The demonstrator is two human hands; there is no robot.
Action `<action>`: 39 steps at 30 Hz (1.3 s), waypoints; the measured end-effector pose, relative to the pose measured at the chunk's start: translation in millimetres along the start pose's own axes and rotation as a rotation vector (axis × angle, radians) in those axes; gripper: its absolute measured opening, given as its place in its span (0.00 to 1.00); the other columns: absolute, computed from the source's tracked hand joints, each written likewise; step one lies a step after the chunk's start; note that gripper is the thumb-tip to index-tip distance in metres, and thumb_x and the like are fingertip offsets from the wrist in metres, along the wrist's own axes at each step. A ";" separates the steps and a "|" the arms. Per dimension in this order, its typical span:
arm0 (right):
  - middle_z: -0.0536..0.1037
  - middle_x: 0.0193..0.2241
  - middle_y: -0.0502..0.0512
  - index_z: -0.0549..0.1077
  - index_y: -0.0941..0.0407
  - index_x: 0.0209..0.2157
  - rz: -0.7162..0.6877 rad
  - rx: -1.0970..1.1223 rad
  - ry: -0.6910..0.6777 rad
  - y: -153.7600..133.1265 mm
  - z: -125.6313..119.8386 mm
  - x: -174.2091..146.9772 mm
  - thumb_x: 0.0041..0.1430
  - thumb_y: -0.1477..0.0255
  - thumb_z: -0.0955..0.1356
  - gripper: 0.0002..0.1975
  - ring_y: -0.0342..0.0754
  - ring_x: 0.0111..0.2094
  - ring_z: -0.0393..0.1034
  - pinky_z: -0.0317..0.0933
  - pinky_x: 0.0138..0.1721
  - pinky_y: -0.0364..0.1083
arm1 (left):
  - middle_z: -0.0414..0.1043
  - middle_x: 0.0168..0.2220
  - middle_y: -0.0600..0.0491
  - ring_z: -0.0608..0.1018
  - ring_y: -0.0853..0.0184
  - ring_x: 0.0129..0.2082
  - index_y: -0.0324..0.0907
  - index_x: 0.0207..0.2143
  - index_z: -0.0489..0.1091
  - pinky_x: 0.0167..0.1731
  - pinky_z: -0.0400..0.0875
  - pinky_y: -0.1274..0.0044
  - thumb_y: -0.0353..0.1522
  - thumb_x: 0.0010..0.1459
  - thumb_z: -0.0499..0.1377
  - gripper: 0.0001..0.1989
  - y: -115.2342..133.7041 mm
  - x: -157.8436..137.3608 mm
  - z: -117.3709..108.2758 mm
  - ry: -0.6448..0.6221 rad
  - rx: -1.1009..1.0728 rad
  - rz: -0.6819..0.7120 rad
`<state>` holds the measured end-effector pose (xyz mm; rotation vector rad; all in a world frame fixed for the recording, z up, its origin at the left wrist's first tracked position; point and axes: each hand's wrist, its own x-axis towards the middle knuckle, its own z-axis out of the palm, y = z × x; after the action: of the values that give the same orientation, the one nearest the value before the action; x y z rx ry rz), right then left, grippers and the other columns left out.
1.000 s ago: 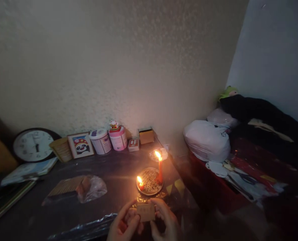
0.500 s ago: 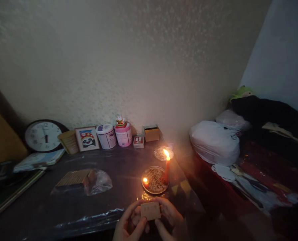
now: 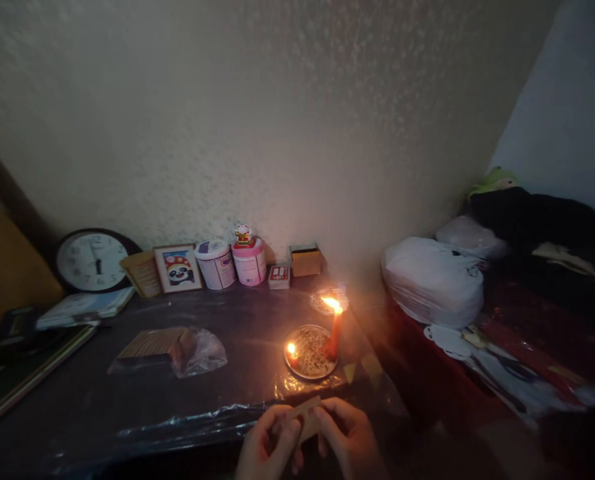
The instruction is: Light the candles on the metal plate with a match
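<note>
1. Our left grip point(image 3: 266, 443) is closed on a small tan card point(image 3: 306, 421), the thumb on the near face; our right grip point(image 3: 350, 437) pinches the same card from the other side.
2. The card lies between the two grips, tilted, its upper edge slanting up toward the right. We cannot tell whether it is bent.
3. Just ahead of the grips, we see a round plate point(image 3: 313, 378) on the dark bench point(image 3: 257, 320), covered in small pale and brown bits.
4. On that plate, a short red candle point(image 3: 294, 360) burns at the left and a tall red candle point(image 3: 335, 337) at the right, its flame leaning left.
5. Ahead and right of the grips, beside the plate, lie yellow pieces point(image 3: 371, 367); beyond the plate is a smaller dish point(image 3: 319, 304).
6. Ahead and left of the grips, we have a clear bag point(image 3: 205, 353) around a flat brown pack point(image 3: 150, 345).
7. Farthest ahead, along the wall, from right to left: a brown box point(image 3: 306, 263), a red-and-white box point(image 3: 279, 276), a pink tin point(image 3: 250, 268) topped by a figurine point(image 3: 244, 235), a white tin point(image 3: 216, 270), a framed panda picture point(image 3: 179, 268), a yellowish tub point(image 3: 145, 276) and a clock point(image 3: 91, 261).
8. Well off to the right of the grips sits a stuffed white bag point(image 3: 432, 283).
</note>
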<state>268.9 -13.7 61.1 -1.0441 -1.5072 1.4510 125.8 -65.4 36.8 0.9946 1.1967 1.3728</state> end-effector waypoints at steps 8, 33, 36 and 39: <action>0.64 0.13 0.42 0.69 0.58 0.28 0.041 0.136 0.051 -1.9 1.8 4.5 0.48 0.52 0.70 0.22 0.40 0.16 0.58 0.53 0.21 0.41 | 0.69 0.21 0.59 0.71 0.68 0.21 0.46 0.44 0.68 0.26 0.65 0.77 0.40 0.48 0.64 0.20 -23.8 -0.6 13.4 0.204 -0.002 0.242; 0.68 0.12 0.44 0.67 0.57 0.22 0.184 0.279 -0.043 14.9 -1.7 11.3 0.42 0.58 0.73 0.18 0.39 0.15 0.60 0.52 0.20 0.40 | 0.74 0.26 0.53 0.76 0.63 0.26 0.44 0.42 0.68 0.30 0.70 0.74 0.35 0.48 0.60 0.16 -33.2 0.4 5.4 0.193 0.310 0.257; 0.69 0.12 0.44 0.68 0.58 0.23 0.197 0.302 -0.042 11.3 -0.3 9.8 0.41 0.58 0.74 0.19 0.39 0.15 0.60 0.52 0.20 0.40 | 0.75 0.29 0.53 0.77 0.63 0.28 0.44 0.41 0.68 0.31 0.70 0.74 0.35 0.49 0.59 0.15 -30.0 -0.3 6.5 0.191 0.335 0.272; 0.68 0.13 0.44 0.69 0.58 0.23 0.222 0.352 -0.010 6.1 2.1 7.8 0.37 0.57 0.76 0.21 0.39 0.16 0.61 0.54 0.21 0.41 | 0.73 0.27 0.54 0.75 0.64 0.26 0.45 0.41 0.69 0.30 0.70 0.75 0.34 0.48 0.60 0.15 -29.0 -0.5 7.3 0.229 0.361 0.290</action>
<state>264.4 -7.0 54.9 -1.0078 -1.1124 1.7995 137.9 -65.1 9.5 1.3316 1.5556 1.5598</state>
